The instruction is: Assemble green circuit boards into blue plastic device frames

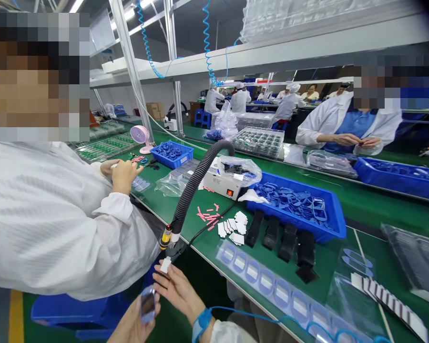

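The green worktop (361, 209) carries a blue tray (296, 205) of blue frames, a white machine (221, 178), loose pink strips (207, 216), white paper squares (234, 228), and a row of black blocks (280, 240). A clear plastic tray (271, 286) lies along the front edge.

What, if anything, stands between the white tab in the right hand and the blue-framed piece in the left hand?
Nothing visible: only open space separates the tab in the right hand from the piece in the left hand. The hose nozzle sits beyond, not between.
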### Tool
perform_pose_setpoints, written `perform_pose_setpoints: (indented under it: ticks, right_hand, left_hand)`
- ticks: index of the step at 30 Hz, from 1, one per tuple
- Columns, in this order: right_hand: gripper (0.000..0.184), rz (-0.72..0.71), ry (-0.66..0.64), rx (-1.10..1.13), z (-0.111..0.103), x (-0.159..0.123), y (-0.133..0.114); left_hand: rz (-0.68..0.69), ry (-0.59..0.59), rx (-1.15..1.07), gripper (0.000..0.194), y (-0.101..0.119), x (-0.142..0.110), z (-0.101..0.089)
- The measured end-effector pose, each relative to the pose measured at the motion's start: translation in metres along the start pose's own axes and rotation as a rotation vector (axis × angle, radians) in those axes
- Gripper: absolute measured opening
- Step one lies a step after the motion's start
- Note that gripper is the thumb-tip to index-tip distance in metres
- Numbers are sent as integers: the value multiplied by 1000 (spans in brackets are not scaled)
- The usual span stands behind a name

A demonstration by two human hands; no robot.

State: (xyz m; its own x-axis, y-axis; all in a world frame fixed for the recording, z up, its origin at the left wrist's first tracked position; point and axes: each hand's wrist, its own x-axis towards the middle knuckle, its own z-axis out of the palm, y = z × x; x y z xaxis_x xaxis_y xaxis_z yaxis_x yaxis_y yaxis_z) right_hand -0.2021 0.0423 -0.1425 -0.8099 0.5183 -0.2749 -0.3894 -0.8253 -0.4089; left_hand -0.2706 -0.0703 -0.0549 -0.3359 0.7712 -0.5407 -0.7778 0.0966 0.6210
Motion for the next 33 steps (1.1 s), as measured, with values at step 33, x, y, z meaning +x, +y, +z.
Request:
perform_pose_setpoints:
  ticks: [33]
  right_hand:
    - [54, -82, 161, 49, -2, -144, -39]
  left_hand:
    - [-81, -17, 199, 21, -24, 60, 53]
